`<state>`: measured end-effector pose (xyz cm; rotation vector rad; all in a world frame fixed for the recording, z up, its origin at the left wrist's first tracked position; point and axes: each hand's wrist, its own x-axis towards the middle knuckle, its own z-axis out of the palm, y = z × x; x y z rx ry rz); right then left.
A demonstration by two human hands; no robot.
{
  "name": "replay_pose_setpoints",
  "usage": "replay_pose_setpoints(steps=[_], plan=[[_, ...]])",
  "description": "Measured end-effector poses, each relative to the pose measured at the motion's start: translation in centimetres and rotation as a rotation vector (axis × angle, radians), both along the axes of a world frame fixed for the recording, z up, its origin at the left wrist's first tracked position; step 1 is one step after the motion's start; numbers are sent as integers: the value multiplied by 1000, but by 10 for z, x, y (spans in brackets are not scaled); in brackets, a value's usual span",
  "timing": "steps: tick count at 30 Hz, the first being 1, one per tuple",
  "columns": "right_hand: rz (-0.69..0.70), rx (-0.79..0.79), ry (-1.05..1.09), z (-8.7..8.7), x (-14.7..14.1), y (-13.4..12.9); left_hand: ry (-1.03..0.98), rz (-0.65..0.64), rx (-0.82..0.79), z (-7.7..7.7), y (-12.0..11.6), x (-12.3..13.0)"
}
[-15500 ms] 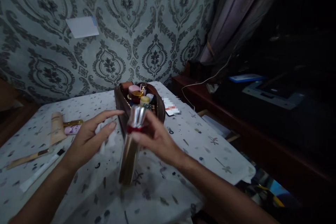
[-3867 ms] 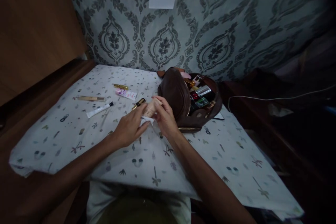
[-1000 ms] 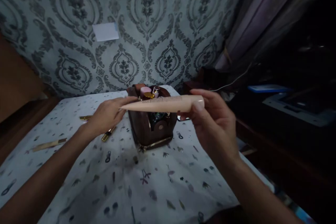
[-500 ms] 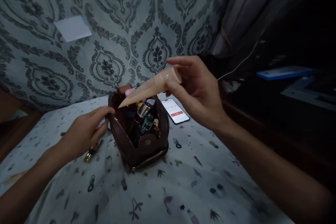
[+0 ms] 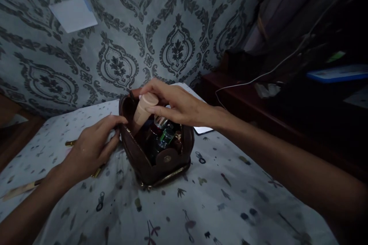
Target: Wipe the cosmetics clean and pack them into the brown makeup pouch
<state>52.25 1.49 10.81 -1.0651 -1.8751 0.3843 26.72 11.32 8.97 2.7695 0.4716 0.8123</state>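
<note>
A dark brown zippered bag (image 5: 161,172) stands open on the patterned sheet. My left hand (image 5: 92,145) pinches its left rim between thumb and fingers. My right hand (image 5: 175,103) grips a beige squeeze tube (image 5: 140,113) by its cap end, with the tube's lower end down inside the bag's left part, where its tip is hidden. Beside the tube in the bag stand a bottle with a silver cap (image 5: 161,121), a green-tinted glass bottle (image 5: 166,138) and a small bottle with a gold-toned cap (image 5: 178,138).
A phone (image 5: 203,130) lies behind the bag, partly covered by my right arm. Gold-coloured items (image 5: 70,143) lie near my left hand, and a brush-like item (image 5: 21,190) lies at far left. A white cable (image 5: 258,78) runs across the dark red furniture at right.
My right hand has moved left and down, bringing the tube from above the bag into it, now tilted steeply. My left hand stays on the rim. The camera view has shifted slightly.
</note>
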Motion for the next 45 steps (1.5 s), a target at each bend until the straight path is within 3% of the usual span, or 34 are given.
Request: replay_pose_setpoints(steps=[12, 20, 26, 39, 45], plan=[[151, -173, 180, -6, -2, 18, 29, -16, -37, -1, -2, 6], [-5, 6, -132, -8, -6, 18, 45, 0, -3, -2, -5, 5], [-10, -44, -248, 3, -1, 9, 48, 6, -1, -4, -4, 1], [-82, -98, -245, -4, 3, 0, 47, -5, 4, -7, -3, 1], [-170, 71, -367, -10, -5, -1, 28, -19, 14, -6, -5, 1]])
